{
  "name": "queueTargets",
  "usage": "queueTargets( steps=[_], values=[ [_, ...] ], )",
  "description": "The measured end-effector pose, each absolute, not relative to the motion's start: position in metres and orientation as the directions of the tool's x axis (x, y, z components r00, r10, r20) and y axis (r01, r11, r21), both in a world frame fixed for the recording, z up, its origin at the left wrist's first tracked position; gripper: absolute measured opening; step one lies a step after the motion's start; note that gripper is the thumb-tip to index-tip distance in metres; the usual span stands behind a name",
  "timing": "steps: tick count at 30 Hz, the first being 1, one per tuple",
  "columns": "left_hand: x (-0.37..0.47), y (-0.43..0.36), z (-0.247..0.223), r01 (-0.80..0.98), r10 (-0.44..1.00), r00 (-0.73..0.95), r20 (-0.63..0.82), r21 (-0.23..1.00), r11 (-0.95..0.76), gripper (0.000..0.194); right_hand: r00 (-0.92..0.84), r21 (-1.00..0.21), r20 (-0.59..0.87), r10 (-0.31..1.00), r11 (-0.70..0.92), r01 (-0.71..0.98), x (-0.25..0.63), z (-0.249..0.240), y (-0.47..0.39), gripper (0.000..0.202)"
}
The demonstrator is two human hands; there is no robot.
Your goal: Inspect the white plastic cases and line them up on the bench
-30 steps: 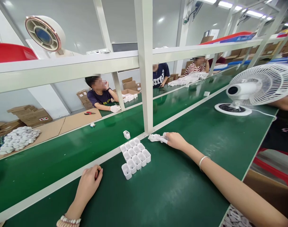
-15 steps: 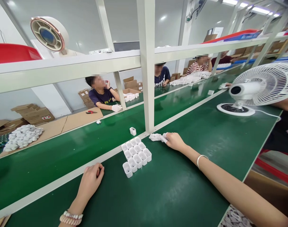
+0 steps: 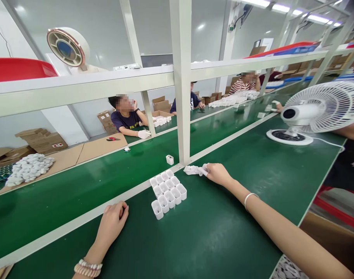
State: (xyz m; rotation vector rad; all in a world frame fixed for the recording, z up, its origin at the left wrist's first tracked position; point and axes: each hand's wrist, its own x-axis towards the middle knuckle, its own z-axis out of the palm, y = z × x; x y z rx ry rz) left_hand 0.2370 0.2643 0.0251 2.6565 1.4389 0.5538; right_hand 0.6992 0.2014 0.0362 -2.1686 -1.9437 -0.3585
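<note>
My left hand (image 3: 114, 217) rests on the green work surface (image 3: 211, 232) with its fingers curled in, and nothing shows in them. Farther right, my right hand (image 3: 219, 174) is closed on a crumpled white glove (image 3: 193, 170), which lies on the surface near the foot of the white post. Between my hands stand several small white plastic cases (image 3: 169, 198) in close rows, their open tops facing up. Beyond them, on the green conveyor belt (image 3: 130, 166), sits a single white case (image 3: 170, 159).
A pale rail (image 3: 113, 199) separates my surface from the belt, and a white post (image 3: 183, 116) rises from it. To the right stands a white fan (image 3: 299, 112). Co-workers sit across the belt; one gloved hand (image 3: 144, 134) rests there. A white heap (image 3: 30, 169) lies far left.
The lone case on the belt has shifted a little to the right. Behind the fan, a co-worker's hand has moved into fuller view. Both my hands stay in place.
</note>
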Motion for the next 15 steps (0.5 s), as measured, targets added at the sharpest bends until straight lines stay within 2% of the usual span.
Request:
queueTargets(
  steps=[4, 7, 9, 12, 15],
  values=[
    [0.237, 0.265, 0.024, 0.793, 0.814, 0.502, 0.294, 0.22, -0.568, 0.031, 0.132, -0.032, 0.301, 0.944, -0.129, 0.991, 0.705, 0.039, 0.2, 0.008],
    [0.237, 0.265, 0.024, 0.791, 0.807, 0.504, 0.308, 0.212, -0.574, 0.031, 0.146, -0.062, 0.264, 0.954, -0.134, 0.989, 0.704, 0.041, 0.198, 0.033],
    [0.237, 0.265, 0.024, 0.789, 0.803, 0.506, 0.315, 0.206, -0.578, 0.031, 0.133, -0.047, 0.234, 0.963, -0.125, 0.991, 0.7, 0.042, 0.197, 0.039],
    [0.237, 0.265, 0.024, 0.788, 0.799, 0.51, 0.318, 0.202, -0.582, 0.031, 0.112, -0.001, 0.216, 0.97, -0.114, 0.993, 0.69, 0.044, 0.197, 0.035],
    [0.237, 0.264, 0.024, 0.789, 0.8, 0.509, 0.319, 0.2, -0.581, 0.03, 0.11, 0.028, 0.206, 0.972, -0.118, 0.993, 0.683, 0.045, 0.198, 0.017]
  ],
)
